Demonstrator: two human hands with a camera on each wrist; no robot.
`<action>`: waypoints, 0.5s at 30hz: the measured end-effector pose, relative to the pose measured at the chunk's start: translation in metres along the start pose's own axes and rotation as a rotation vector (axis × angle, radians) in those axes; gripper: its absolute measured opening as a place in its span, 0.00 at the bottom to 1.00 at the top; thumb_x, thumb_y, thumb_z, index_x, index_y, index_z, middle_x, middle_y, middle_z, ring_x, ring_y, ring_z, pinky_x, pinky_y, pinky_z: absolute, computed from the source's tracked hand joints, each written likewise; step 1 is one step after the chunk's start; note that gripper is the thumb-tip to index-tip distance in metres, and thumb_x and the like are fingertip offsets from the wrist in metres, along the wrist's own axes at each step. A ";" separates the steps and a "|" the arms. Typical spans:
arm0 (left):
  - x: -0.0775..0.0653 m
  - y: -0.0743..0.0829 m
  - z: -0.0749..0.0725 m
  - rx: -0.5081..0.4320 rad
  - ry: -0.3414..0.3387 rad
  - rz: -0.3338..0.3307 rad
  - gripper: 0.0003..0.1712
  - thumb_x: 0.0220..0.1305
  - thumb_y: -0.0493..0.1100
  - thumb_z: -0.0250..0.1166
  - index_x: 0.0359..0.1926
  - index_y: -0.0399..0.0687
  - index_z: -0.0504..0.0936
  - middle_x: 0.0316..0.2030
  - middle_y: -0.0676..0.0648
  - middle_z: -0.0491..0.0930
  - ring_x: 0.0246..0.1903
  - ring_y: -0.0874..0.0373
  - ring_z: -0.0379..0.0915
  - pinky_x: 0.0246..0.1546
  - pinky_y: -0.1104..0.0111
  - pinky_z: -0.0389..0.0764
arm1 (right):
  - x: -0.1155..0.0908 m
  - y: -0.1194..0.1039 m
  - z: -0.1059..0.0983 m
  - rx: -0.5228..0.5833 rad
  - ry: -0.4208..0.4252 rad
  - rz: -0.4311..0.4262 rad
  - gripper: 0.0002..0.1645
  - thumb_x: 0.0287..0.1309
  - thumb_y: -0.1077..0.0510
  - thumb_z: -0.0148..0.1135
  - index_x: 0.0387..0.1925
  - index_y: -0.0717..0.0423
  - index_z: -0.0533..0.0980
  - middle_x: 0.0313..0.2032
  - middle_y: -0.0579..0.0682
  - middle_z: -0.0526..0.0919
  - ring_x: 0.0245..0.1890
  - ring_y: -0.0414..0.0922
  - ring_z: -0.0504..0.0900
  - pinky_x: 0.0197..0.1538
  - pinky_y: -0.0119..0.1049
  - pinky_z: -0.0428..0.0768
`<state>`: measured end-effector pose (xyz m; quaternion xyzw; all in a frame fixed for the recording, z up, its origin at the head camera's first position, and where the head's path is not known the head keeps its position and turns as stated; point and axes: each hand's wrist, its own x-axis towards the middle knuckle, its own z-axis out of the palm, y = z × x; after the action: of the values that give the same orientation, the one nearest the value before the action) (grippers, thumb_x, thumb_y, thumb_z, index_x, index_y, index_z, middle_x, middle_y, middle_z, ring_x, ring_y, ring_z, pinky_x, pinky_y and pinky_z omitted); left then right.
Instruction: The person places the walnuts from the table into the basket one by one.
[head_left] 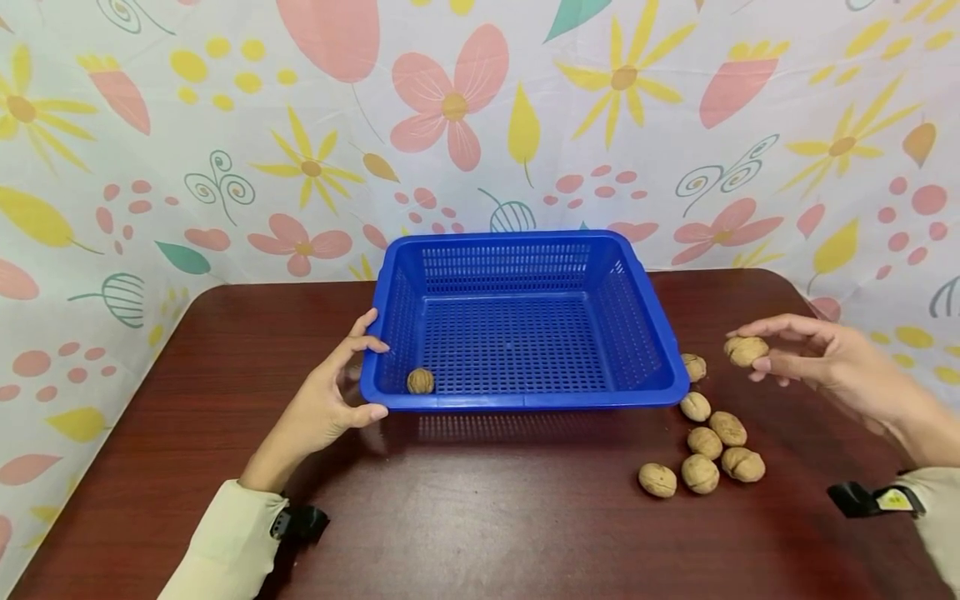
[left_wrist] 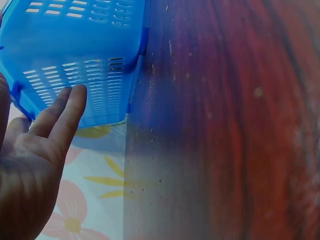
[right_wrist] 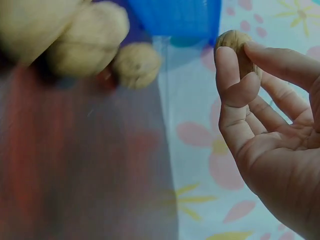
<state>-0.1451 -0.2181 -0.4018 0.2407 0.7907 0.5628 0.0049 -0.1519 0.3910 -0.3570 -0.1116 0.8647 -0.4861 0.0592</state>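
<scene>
Blue plastic, pierced all over with small slots, forms the oblong basket [head_left: 525,402], its near left corner gripped by the left hand [head_left: 324,404], fingers over the rim. Tan, ridged and roundish, one walnut [head_left: 746,352] is pinched between thumb and fingertips of the right hand [head_left: 840,358], off the basket's right side. That side's wall stands between it and the lone walnut inside [head_left: 421,381]. Seven loose walnuts [head_left: 705,442] lie nearby on the glossy reddish-brown table [head_left: 480,508].
</scene>
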 end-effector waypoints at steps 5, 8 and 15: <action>-0.001 -0.001 -0.001 0.016 0.003 -0.006 0.37 0.59 0.43 0.80 0.65 0.45 0.72 0.85 0.51 0.45 0.58 0.36 0.78 0.52 0.74 0.84 | 0.017 -0.030 0.006 0.102 -0.030 -0.035 0.22 0.70 0.74 0.57 0.63 0.64 0.75 0.51 0.43 0.91 0.36 0.45 0.87 0.34 0.37 0.81; -0.001 -0.001 -0.001 0.024 0.005 -0.008 0.37 0.59 0.43 0.80 0.65 0.46 0.72 0.85 0.51 0.45 0.57 0.37 0.78 0.52 0.74 0.83 | 0.030 -0.051 0.013 0.132 -0.053 -0.050 0.21 0.71 0.72 0.58 0.63 0.63 0.76 0.50 0.45 0.91 0.37 0.45 0.87 0.36 0.37 0.81; -0.001 0.000 -0.001 0.032 0.003 -0.007 0.37 0.58 0.42 0.80 0.65 0.46 0.73 0.85 0.51 0.46 0.56 0.39 0.79 0.52 0.73 0.83 | 0.065 -0.100 0.037 0.192 -0.156 -0.074 0.21 0.72 0.69 0.60 0.63 0.59 0.79 0.49 0.46 0.91 0.38 0.43 0.88 0.39 0.35 0.82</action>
<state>-0.1450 -0.2192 -0.4019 0.2371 0.8006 0.5503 0.0019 -0.1930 0.2939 -0.2910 -0.1747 0.8024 -0.5581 0.1189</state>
